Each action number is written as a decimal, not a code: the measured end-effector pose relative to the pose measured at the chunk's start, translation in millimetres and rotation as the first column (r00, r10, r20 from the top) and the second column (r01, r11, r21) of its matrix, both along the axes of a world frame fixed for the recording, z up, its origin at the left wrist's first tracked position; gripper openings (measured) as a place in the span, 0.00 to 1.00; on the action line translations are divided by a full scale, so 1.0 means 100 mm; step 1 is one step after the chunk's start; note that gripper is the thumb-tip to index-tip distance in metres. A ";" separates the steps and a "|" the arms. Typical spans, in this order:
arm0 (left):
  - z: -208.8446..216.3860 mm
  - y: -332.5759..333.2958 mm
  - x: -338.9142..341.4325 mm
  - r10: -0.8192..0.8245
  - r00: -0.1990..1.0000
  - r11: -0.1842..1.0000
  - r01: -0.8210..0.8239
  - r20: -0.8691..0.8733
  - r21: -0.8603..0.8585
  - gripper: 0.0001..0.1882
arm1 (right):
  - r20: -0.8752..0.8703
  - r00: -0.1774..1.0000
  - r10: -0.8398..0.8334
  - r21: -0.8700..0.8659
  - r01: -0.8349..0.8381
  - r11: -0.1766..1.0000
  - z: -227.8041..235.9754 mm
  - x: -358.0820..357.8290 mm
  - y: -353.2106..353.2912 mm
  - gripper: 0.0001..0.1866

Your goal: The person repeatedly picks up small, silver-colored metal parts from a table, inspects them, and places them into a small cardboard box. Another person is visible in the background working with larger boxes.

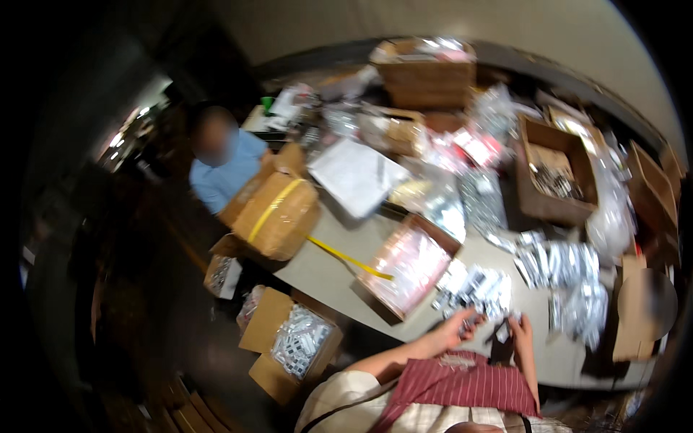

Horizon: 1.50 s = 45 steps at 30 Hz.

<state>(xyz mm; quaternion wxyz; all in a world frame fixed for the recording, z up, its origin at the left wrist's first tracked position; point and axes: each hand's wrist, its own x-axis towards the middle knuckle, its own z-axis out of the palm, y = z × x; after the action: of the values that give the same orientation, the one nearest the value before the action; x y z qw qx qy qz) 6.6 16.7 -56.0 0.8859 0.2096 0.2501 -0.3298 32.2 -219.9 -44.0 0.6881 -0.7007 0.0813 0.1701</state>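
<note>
My left hand point(460, 326) is at the table's front edge, its fingers curled around something too blurred to name. Close to its right, my right hand point(520, 330) pinches a small silvery-white packet point(503, 331) that hangs in front of my striped red apron point(462, 382). Just beyond both hands lies a loose pile of small silvery packets point(485, 287). More clear bags of silvery pieces point(572, 264) lie to the right of that pile, with another bundle point(580, 312) nearer to me.
Left of the pile stands an open carton point(390, 307) with pinkish plastic bags. A brown carton of metal pieces point(588, 206) stands at the back right. A taped box point(283, 216) sits at the left edge near a person in blue point(229, 173). Below is a carton of packets point(302, 343).
</note>
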 end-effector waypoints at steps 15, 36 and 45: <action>1.54 0.89 1.03 0.472 0.868 0.857 -0.411 0.154 -0.309 0.12 | 0.192 0.981 -0.033 -0.257 0.082 0.963 -0.24 -0.20 -0.05 0.23; 1.88 1.99 1.65 0.400 0.431 0.423 -0.870 0.809 0.254 0.20 | 0.516 0.848 0.124 -0.429 0.130 0.894 0.14 -0.28 -0.09 0.28; 1.35 0.75 0.30 -0.460 0.312 0.098 -0.913 0.831 0.397 0.12 | 0.475 0.838 0.270 -0.880 0.446 0.165 -0.33 0.09 -0.91 0.38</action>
<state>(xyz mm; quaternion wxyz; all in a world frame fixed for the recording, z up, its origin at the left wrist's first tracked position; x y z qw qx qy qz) 36.8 91.2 79.3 0.5242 0.7894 -0.0981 0.3039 40.8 -311.1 -77.4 0.0716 -0.9828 0.0192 -0.1689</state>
